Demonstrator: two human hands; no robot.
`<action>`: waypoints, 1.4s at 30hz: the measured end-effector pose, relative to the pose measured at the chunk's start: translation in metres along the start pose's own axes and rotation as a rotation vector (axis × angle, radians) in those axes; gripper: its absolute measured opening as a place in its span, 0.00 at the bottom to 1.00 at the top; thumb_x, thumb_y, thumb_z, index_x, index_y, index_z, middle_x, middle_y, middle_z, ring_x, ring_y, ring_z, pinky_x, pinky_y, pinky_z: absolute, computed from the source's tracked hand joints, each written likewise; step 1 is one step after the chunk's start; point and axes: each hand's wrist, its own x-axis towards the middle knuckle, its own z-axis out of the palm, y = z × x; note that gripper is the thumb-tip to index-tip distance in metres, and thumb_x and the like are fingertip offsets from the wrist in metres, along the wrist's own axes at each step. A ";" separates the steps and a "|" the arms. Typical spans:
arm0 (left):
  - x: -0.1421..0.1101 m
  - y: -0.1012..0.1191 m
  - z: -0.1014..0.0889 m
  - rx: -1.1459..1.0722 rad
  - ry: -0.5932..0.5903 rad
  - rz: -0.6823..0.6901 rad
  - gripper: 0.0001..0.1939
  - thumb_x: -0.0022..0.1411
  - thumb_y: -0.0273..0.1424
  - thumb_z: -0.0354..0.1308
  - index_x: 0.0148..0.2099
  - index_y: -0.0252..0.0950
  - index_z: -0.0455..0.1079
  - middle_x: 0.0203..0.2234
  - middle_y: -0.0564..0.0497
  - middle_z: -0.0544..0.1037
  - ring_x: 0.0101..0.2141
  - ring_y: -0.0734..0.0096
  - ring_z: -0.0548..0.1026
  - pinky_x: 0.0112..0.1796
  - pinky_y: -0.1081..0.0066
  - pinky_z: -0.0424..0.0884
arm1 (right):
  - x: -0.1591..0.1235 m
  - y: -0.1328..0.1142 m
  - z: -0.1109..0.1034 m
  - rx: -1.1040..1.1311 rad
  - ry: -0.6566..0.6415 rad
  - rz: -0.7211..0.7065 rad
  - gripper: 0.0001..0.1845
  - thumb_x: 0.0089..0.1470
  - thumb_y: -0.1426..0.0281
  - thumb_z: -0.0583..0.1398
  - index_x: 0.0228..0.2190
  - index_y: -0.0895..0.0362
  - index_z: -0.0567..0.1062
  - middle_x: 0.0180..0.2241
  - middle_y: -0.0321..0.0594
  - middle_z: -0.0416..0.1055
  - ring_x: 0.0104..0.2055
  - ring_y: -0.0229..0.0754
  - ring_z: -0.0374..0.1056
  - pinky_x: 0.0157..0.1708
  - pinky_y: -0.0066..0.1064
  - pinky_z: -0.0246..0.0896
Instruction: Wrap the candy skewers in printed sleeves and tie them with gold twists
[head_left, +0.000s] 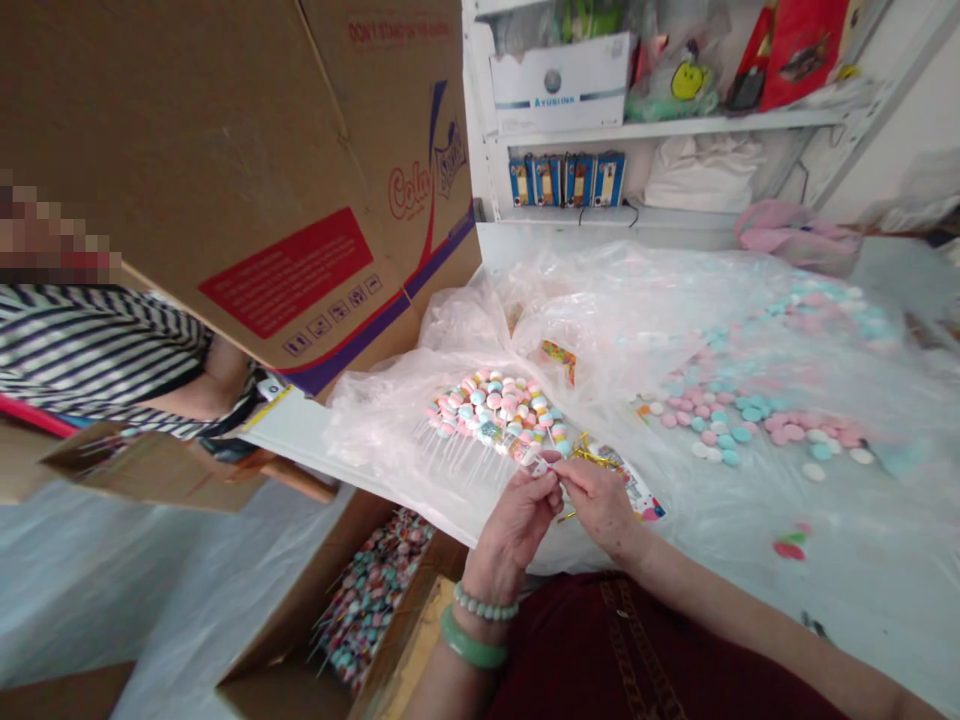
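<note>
Close together at the table's near edge, my two hands work on one small item. My left hand (525, 515), with a beaded bracelet and a green bangle at the wrist, is closed on what looks like a lollipop in a printed clear wrapper (523, 452). My right hand (600, 502) pinches at the same spot; its fingers hide what they grip. Just beyond lies a pile of pink, white and blue lollipops (495, 400) with white sticks toward me. Gold twist ties (596, 453) and a printed packet (643, 495) lie beside my right hand.
Loose pastel candies (739, 425) lie on and under clear plastic sheeting (600, 290) at right. A big cardboard box (337, 130) stands at left; below, an open carton (255, 670) holds many lollipops. A person in a striped shirt (97, 350) sits beyond. Shelves (697, 125) line the back.
</note>
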 end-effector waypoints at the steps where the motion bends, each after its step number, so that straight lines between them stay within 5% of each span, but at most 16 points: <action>1: 0.000 0.001 -0.001 -0.019 0.012 0.003 0.14 0.47 0.32 0.69 0.38 0.35 0.73 0.24 0.54 0.73 0.25 0.78 0.68 0.28 0.76 0.65 | -0.001 0.002 -0.001 -0.046 -0.002 -0.041 0.13 0.58 0.73 0.52 0.34 0.53 0.76 0.32 0.42 0.75 0.36 0.44 0.69 0.38 0.34 0.59; 3: 0.003 0.000 -0.004 -0.041 0.078 0.026 0.15 0.48 0.36 0.69 0.36 0.34 0.75 0.30 0.50 0.75 0.31 0.73 0.71 0.34 0.71 0.68 | -0.003 0.004 -0.001 -0.132 -0.025 -0.128 0.14 0.60 0.73 0.51 0.31 0.54 0.75 0.30 0.43 0.74 0.33 0.43 0.68 0.35 0.33 0.59; 8: 0.016 -0.009 -0.003 -0.057 0.302 0.139 0.15 0.45 0.40 0.68 0.25 0.33 0.72 0.21 0.53 0.73 0.24 0.75 0.68 0.30 0.72 0.66 | -0.009 -0.004 0.008 -0.358 0.017 -0.242 0.12 0.60 0.74 0.50 0.36 0.57 0.73 0.32 0.45 0.72 0.35 0.44 0.67 0.35 0.33 0.60; 11: 0.020 -0.013 0.006 -0.054 0.266 0.174 0.14 0.48 0.39 0.66 0.31 0.31 0.75 0.26 0.50 0.76 0.29 0.71 0.72 0.35 0.71 0.67 | -0.006 -0.013 0.012 -0.540 0.145 -0.324 0.11 0.59 0.73 0.53 0.41 0.58 0.72 0.38 0.48 0.72 0.40 0.48 0.66 0.41 0.38 0.60; 14: 0.021 -0.015 0.014 -0.105 0.153 0.137 0.13 0.50 0.35 0.65 0.34 0.30 0.76 0.28 0.49 0.77 0.33 0.69 0.73 0.40 0.70 0.67 | 0.001 -0.012 0.010 -0.599 0.192 -0.338 0.11 0.59 0.75 0.51 0.32 0.58 0.73 0.31 0.46 0.71 0.35 0.46 0.65 0.38 0.37 0.59; 18: 0.018 -0.023 0.004 -0.207 -0.010 -0.070 0.17 0.51 0.36 0.66 0.41 0.31 0.76 0.30 0.49 0.76 0.31 0.71 0.72 0.36 0.71 0.67 | 0.005 -0.004 0.007 -0.114 0.087 0.016 0.12 0.56 0.72 0.52 0.22 0.56 0.69 0.23 0.40 0.68 0.27 0.40 0.63 0.29 0.32 0.57; 22: 0.011 -0.033 -0.015 -0.067 -0.168 -0.050 0.21 0.53 0.42 0.64 0.43 0.30 0.74 0.25 0.51 0.73 0.23 0.75 0.67 0.29 0.70 0.65 | -0.003 0.001 0.007 0.633 -0.118 0.544 0.09 0.49 0.65 0.55 0.22 0.56 0.66 0.16 0.31 0.61 0.16 0.34 0.53 0.17 0.27 0.47; 25: 0.004 -0.034 -0.023 0.119 -0.252 -0.009 0.19 0.56 0.45 0.60 0.36 0.30 0.73 0.25 0.48 0.73 0.26 0.70 0.70 0.33 0.68 0.66 | -0.011 0.005 0.005 0.671 -0.168 0.608 0.11 0.44 0.63 0.58 0.19 0.55 0.64 0.16 0.31 0.63 0.17 0.34 0.55 0.19 0.27 0.48; 30: -0.012 -0.020 -0.027 0.382 0.007 0.123 0.17 0.57 0.42 0.59 0.26 0.32 0.69 0.25 0.48 0.74 0.28 0.71 0.71 0.33 0.71 0.66 | -0.011 0.002 -0.002 0.220 -0.006 0.421 0.06 0.46 0.65 0.58 0.24 0.55 0.71 0.26 0.35 0.70 0.32 0.40 0.65 0.33 0.30 0.58; 33: -0.017 -0.014 -0.022 0.457 -0.083 -0.023 0.20 0.57 0.44 0.56 0.25 0.32 0.69 0.19 0.51 0.72 0.19 0.73 0.69 0.25 0.72 0.64 | 0.001 -0.006 -0.004 0.472 -0.032 0.393 0.11 0.43 0.66 0.61 0.33 0.55 0.72 0.32 0.36 0.72 0.36 0.40 0.66 0.36 0.31 0.60; 36: -0.014 -0.015 -0.014 0.511 -0.082 -0.082 0.19 0.56 0.45 0.56 0.26 0.33 0.69 0.17 0.54 0.69 0.14 0.78 0.64 0.18 0.74 0.57 | 0.018 -0.012 -0.001 0.776 -0.107 0.480 0.08 0.44 0.67 0.61 0.28 0.58 0.73 0.26 0.35 0.71 0.29 0.38 0.66 0.33 0.30 0.61; 39: -0.010 -0.018 -0.007 0.640 0.196 0.101 0.17 0.57 0.44 0.56 0.27 0.35 0.68 0.14 0.57 0.66 0.12 0.78 0.60 0.16 0.74 0.54 | 0.029 -0.013 0.004 0.861 0.072 0.529 0.09 0.42 0.68 0.63 0.29 0.58 0.73 0.26 0.34 0.71 0.27 0.36 0.64 0.30 0.28 0.60; 42: -0.009 -0.017 -0.011 0.857 0.378 0.360 0.15 0.57 0.41 0.56 0.24 0.36 0.67 0.15 0.58 0.63 0.17 0.78 0.61 0.20 0.75 0.56 | 0.027 -0.004 0.000 0.727 0.036 0.444 0.10 0.51 0.65 0.59 0.34 0.57 0.73 0.31 0.36 0.72 0.31 0.38 0.65 0.32 0.30 0.60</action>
